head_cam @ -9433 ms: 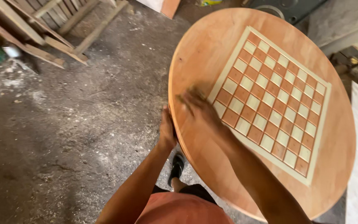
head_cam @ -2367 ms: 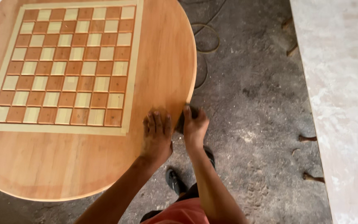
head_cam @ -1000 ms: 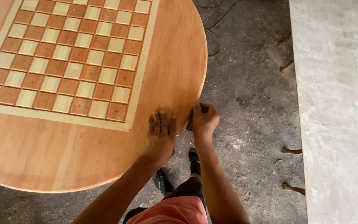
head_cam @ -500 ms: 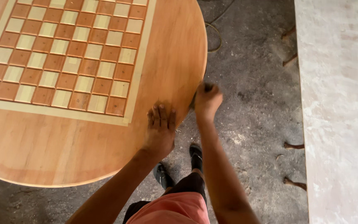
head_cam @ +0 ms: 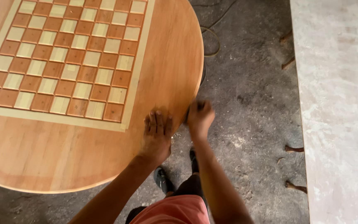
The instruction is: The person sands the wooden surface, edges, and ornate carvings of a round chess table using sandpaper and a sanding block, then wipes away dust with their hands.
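A round wooden table top [head_cam: 63,153] with an inlaid checkered board [head_cam: 67,58] fills the left of the head view. My left hand [head_cam: 157,135] lies flat on the top near its right rim, palm down, holding nothing. My right hand [head_cam: 199,117] is curled against the rim [head_cam: 195,89] just right of it and is blurred by motion. A small dark piece [head_cam: 186,117] shows between its fingers and the wood. My legs, dark shoes [head_cam: 162,180] and salmon shorts [head_cam: 175,211] are below.
A pale, dusty slab [head_cam: 336,112] runs along the right side. A thin cable [head_cam: 212,37] loops on the grey concrete floor [head_cam: 249,103] beyond the table. Sawdust lies on the floor near my feet.
Since the oldest frame I have come round to another side of the table. In the last second my right hand has rubbed forward and back along the rim; my left hand stays flat.
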